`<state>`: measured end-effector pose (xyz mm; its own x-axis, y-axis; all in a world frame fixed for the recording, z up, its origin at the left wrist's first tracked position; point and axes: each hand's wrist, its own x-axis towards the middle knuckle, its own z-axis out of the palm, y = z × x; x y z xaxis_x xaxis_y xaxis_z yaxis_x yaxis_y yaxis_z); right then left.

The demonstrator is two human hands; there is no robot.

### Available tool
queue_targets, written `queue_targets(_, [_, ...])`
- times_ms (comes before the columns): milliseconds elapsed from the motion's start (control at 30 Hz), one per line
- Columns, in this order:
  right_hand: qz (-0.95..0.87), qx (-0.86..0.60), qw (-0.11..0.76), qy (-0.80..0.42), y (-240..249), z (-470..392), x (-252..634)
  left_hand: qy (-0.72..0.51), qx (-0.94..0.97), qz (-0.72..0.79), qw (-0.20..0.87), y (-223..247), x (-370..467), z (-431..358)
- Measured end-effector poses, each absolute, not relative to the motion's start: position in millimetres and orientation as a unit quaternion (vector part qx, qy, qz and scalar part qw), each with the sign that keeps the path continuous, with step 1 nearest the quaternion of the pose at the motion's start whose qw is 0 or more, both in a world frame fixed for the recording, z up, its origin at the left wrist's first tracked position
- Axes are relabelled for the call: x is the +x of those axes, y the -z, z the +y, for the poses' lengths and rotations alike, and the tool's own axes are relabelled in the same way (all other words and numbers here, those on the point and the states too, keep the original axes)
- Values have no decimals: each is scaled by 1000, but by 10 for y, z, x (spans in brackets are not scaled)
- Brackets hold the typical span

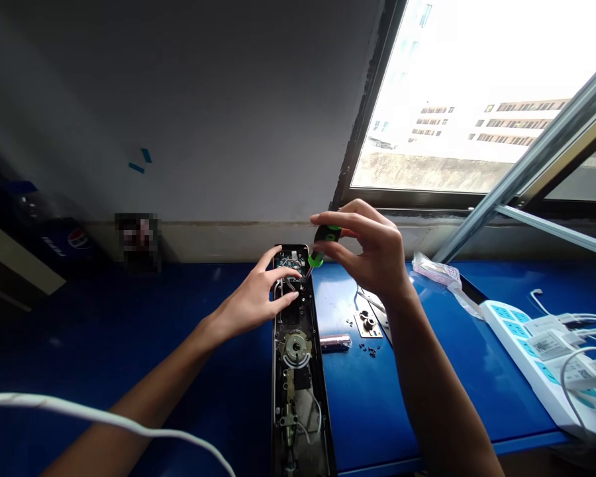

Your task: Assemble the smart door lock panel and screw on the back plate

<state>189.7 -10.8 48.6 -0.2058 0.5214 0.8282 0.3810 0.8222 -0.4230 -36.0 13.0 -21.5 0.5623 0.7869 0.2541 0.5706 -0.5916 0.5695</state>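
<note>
A long black device housing (322,424) lies open on the blue table, its circuit board, round metal part (297,346) and wires exposed. Over its far end, my left hand (253,298) spreads its fingers; the thumb and index finger are at a small metal piece (291,285) whose shape is hard to make out. My right hand (365,248) is closed round the green and black handle of a screwdriver (322,245), held tilted, with its tip down at the housing's right side near the board.
Right of the housing lie a shiny wrapped cylinder (336,342), a small square board (367,324) and several tiny screws (371,351). A white power strip (521,358) with plugs stands at the right. A white cable (144,430) crosses the lower left. A bottle (67,235) stands far left.
</note>
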Motion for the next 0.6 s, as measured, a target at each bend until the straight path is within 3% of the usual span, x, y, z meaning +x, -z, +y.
queue_targets(100, [-780, -298, 550, -39, -482, -94, 1892, -251, 856, 396, 217, 233, -368, 144])
queue_targets(267, [-798, -283, 499, -183, -479, -135, 1879, -256, 859, 390, 212, 246, -376, 155])
queue_targets(467, [-777, -318, 538, -73, -475, -109, 1852, -262, 860, 384, 210, 243, -362, 156])
queue_targets(600, [-789, -294, 511, -172, -490, -118, 1883, -263, 857, 388, 213, 244, -367, 163])
